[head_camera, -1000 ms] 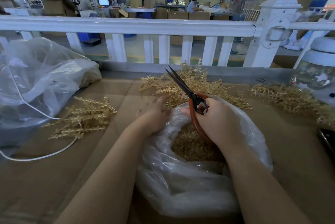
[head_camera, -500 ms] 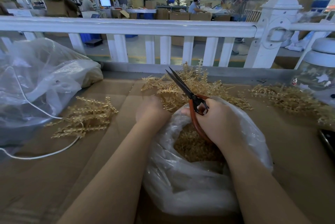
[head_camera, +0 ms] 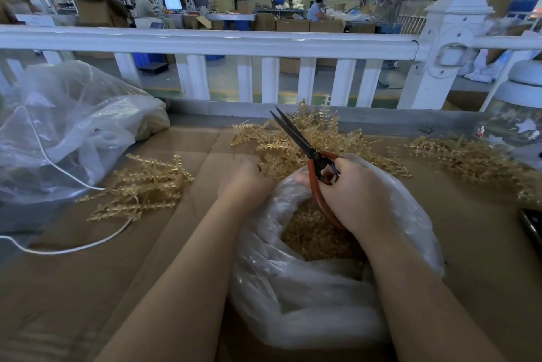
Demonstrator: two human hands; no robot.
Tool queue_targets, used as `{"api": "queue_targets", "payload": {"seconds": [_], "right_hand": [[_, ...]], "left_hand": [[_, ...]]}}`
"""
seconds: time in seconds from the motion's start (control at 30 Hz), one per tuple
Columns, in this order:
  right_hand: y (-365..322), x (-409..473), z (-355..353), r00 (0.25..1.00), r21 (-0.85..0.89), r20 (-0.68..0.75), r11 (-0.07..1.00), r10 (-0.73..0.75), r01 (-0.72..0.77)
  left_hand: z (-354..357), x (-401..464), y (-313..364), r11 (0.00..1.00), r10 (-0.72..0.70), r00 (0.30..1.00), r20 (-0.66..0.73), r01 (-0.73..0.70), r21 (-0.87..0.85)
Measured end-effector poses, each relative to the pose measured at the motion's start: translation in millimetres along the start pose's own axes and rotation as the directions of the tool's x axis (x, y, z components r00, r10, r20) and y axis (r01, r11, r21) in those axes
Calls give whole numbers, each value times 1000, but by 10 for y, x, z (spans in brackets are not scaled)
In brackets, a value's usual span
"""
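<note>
- Factory hall in the background: cartons, benches, people at work well beyond a white railing [head_camera: 234, 42] that runs along the far edge of the worktop [head_camera: 88, 288]. The worktop is covered in brown cardboard.
- Landmark: clear plastic bag [head_camera: 308, 303], mouth open, centre of the worktop and nearest the camera. Small gold bits [head_camera: 311, 238] lie inside it.
- Right grip [head_camera: 360, 197] is over the bag mouth, at its far rim, clenched round the red handles of the scissors [head_camera: 305, 146].
- Scissors stick out past the bag's far rim, tips pointing away and to the left, blades almost together.
- Left grip [head_camera: 243, 182] is just left of the bag's far rim, at the near edge of the middle heap of gold sprigs [head_camera: 337, 133]. Fingers are curled under and blurred, so I can't tell whether it has hold of a sprig.
- The middle heap sits just behind the bag, under the scissor blades.
- Second sprig heap [head_camera: 146, 182] is left of the bag, apart from it.
- Third sprig heap [head_camera: 463, 156] is right of the bag and further back.
- Big crumpled bag [head_camera: 73, 127] is far left of the bag, with a white cable [head_camera: 73, 248] trailing from it across the cardboard.
- Glass jar [head_camera: 522, 115] with a white lid is far right of the bag, at the frame edge.
</note>
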State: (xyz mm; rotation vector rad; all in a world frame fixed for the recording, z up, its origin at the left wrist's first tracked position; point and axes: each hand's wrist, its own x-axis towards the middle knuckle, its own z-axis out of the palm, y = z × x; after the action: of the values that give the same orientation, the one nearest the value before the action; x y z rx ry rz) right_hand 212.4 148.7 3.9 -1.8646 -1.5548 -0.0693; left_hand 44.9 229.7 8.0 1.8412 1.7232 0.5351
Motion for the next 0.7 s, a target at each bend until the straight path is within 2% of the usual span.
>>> {"api": "queue_targets", "payload": {"seconds": [0.07,0.13,0.2,0.27,0.37,0.5,0.63,0.7], "right_hand": [[-3,1,-7,1000,3,-16,1000,-9,10],[-14,-5,-12,1000,10,-21,1000,-22,22],[-20,-7,-19,999,17,-28,999,-28,29],[-26,-5,-23,999,21,-35,999,-29,30],[-34,-5,-23,999,24,-33,999,-24,25],[-48,-15,-38,1000,76,-15,997,16,-15],[-37,-5,-46,997,184,-15,980,75,-71],[-37,-6,-49,995,266,-20,960,97,-89]], "left_hand": [[-32,-12,-9,999,10,1000,-4,-11,-53],[-63,-40,-34,990,40,996,-74,-50,-134],[-94,-42,-65,944,17,986,-163,-69,-322],[-160,-25,-59,815,-61,973,-224,-81,-574],[-279,-42,-28,612,-114,952,-283,-157,-775],[-368,-104,12,439,-84,946,-313,-247,-864],[-422,-181,74,192,-79,943,-323,-304,-933],[-442,-216,106,144,-69,936,-346,-334,-932]]}}
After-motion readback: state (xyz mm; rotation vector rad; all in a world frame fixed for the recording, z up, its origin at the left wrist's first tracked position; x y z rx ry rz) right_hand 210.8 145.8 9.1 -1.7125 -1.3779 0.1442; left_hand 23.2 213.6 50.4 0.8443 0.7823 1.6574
